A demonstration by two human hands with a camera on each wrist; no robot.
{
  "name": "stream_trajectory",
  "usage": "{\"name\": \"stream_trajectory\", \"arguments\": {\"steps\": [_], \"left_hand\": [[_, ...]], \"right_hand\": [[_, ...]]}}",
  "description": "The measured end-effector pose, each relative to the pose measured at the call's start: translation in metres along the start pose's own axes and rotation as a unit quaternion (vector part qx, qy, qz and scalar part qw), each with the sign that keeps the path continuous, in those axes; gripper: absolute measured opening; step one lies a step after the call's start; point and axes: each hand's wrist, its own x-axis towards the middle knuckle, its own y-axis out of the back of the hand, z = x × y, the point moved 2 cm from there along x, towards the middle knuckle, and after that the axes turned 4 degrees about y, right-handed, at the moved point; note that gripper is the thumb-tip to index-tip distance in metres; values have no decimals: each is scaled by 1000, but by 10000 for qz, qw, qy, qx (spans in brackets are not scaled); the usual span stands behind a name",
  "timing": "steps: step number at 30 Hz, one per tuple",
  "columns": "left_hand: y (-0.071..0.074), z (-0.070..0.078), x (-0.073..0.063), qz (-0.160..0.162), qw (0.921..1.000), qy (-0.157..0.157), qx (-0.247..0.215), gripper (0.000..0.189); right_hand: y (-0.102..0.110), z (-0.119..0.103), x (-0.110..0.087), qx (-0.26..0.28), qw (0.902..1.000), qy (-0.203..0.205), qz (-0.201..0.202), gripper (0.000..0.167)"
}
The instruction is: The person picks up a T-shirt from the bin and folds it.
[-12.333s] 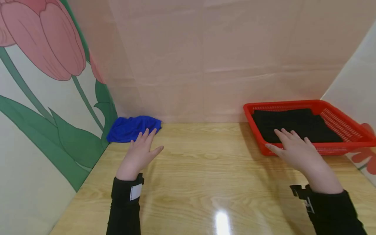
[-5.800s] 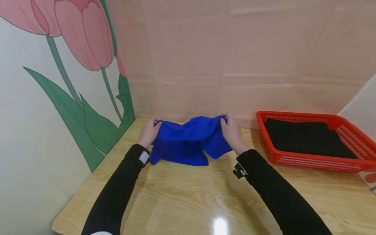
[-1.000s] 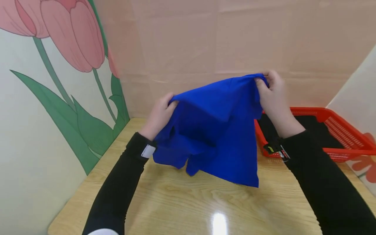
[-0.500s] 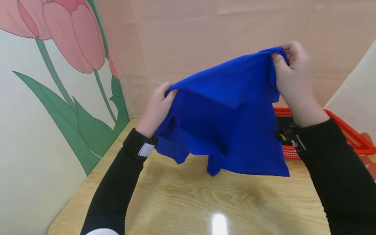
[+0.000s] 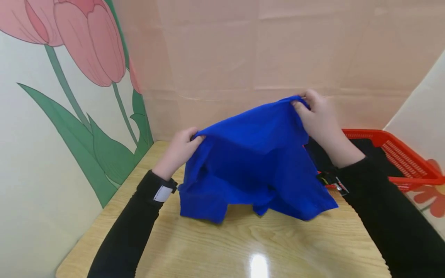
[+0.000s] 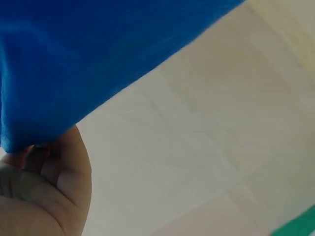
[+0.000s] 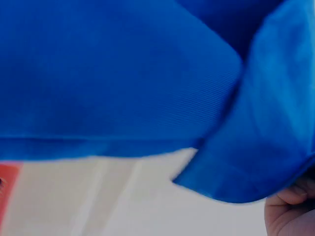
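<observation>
On the left a smooth pale wall printed with rounded pink tulips [image 5: 92,42] meets the bench [image 5: 205,251], a glossy wood-grained top with a rounded near-left corner. Toward the far-left corner, the left hand [image 5: 176,151] is closed to a pinch, thumb against curled fingers, gripping one end of a soft blue cloth [image 5: 250,150]. The cloth hangs in loose folds over the bench's middle, finely ribbed in the right wrist view, with straight-hemmed lower edges. The right hand [image 5: 320,116], higher, pinches its other upper end between thumb and curled fingers. By the far edge, at right, a perforated red plastic basket [image 5: 403,184] holds flat, matte black fabric [image 5: 377,153].
</observation>
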Motion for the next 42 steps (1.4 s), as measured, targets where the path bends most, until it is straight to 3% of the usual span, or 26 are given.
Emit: {"name": "stream_trajectory", "arguments": {"steps": [8, 13, 18, 23, 26, 31, 35, 39, 42], "left_hand": [[1, -55, -8, -264, 9974, 495, 447, 19], [1, -91, -19, -616, 9927, 897, 529, 22], [-2, -124, -26, -772, 9856, 1350, 658, 22], [-9, -154, -33, -846, 9767, 1709, 989, 24], [-10, -165, -40, -896, 9712, 1856, 1196, 28], [-9, -162, -45, -640, 9696, 1824, 1498, 37], [-17, -143, -38, -548, 9772, 1269, 1611, 39], [-39, -123, -31, -1115, 9766, 526, 1761, 38], [-60, -110, -31, -1677, 9647, 52, 2029, 39]], "right_hand": [[-56, 11, -21, 476, 9899, -146, -1326, 27], [-91, 23, -39, 763, 9758, -192, -2042, 22], [-127, 35, -64, 849, 9613, -273, -2607, 21], [-141, 50, -86, 920, 9373, -218, -3354, 21], [-136, 61, -92, 877, 9329, -236, -3485, 18], [-117, 83, -96, 165, 9476, -252, -3182, 15], [-111, 102, -103, -335, 9493, -317, -3110, 15], [-114, 119, -113, -702, 9430, -279, -3240, 19], [-118, 131, -120, -921, 9369, -257, -3364, 24]]}}
